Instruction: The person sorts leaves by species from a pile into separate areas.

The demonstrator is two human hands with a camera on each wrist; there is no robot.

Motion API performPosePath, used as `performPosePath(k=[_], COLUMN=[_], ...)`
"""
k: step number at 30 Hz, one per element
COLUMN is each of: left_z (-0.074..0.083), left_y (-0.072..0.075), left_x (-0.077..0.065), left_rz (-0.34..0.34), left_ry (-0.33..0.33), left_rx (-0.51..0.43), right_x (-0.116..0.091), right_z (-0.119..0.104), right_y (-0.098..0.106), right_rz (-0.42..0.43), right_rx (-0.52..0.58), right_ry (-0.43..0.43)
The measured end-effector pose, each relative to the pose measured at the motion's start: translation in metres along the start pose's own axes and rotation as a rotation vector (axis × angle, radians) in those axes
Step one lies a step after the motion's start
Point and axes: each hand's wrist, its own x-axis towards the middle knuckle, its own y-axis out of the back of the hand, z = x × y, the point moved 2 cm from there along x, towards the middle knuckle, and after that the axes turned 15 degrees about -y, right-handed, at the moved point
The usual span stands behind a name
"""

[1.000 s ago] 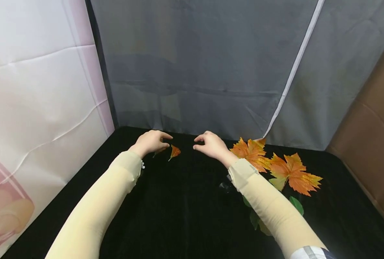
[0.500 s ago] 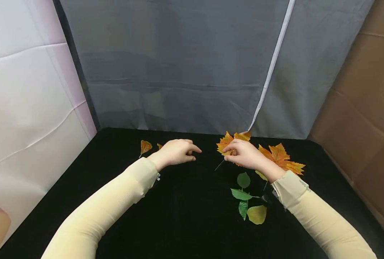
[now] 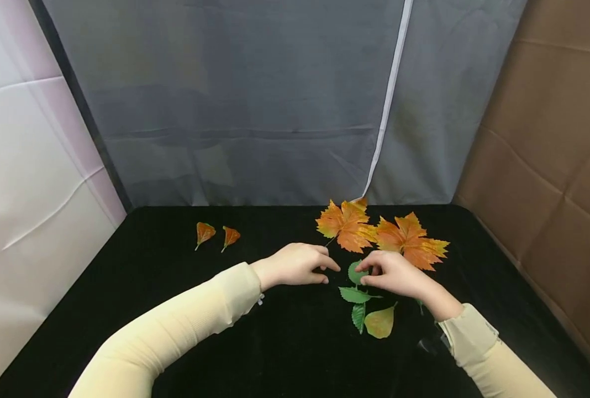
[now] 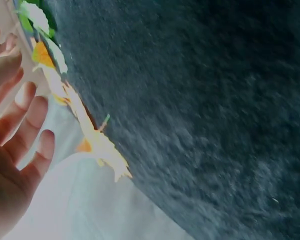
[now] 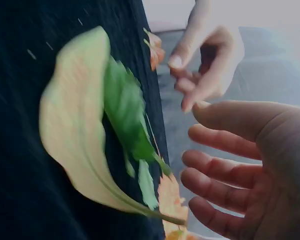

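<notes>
My left hand [image 3: 300, 264] hovers left of the green leaves with its fingers loosely bent and nothing in them. Facing it, my right hand [image 3: 399, 273] reaches over a round green leaf [image 3: 356, 272], fingertips overlapping it in the head view. The right wrist view shows no leaf between its relaxed fingers. Just below lie a serrated green leaf [image 3: 354, 295], a small dark green one [image 3: 358, 317] and a yellowish leaf [image 3: 380, 323]. Behind the hands are two orange maple leaves, one [image 3: 344, 225] at the left and another [image 3: 409, 240] partly behind the right hand.
Two small orange leaves [image 3: 205, 233] lie side by side at the back left of the black cloth table [image 3: 275, 342]. A grey curtain [image 3: 240, 110] stands behind, a brown panel [image 3: 548, 149] at the right and a pale panel [image 3: 26, 182] at the left.
Both hands have moved right and nearer, away from the small orange leaves, which now show uncovered. The right arm no longer hides the green leaves. The head view has turned right.
</notes>
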Motion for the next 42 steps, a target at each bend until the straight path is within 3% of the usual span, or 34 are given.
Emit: performPosePath(k=[5,9,16,20,27,33,42], left_z=[0.004,0.000,-0.007,-0.009,-0.013,-0.009,-0.010], left_y=[-0.004,-0.009,-0.021,-0.028,-0.034,-0.034,-0.027], left_x=[0.003,0.008,0.033,0.044,0.061,0.080,0.082], left_rz=[-0.031,-0.011,0.115,0.111,0.063,-0.018,-0.188], left_ry=[0.000,0.019,0.152,0.224,0.333,0.336,0.349], left_rx=[-0.016,-0.057,-0.214,-0.194,-0.071,0.086,0.023], right_x=[-0.006,-0.010,-0.014,-0.012,-0.010,-0.013,-0.016], right_z=[-0.008,-0.011,-0.014,-0.018,-0.024,-0.022,-0.021], right_y=[-0.016,-0.027,-0.042,-0.052,-0.054,-0.050,-0.051], right_rz=[-0.035,-0.019,0.020,0.024,0.050,0.095,0.134], right_rx=[-0.074,-0.106,-0.144,-0.161,-0.172,-0.204,-0.234], right_ry=[0.014,-0.005,-0.045,-0.049,-0.057,-0.062,-0.008])
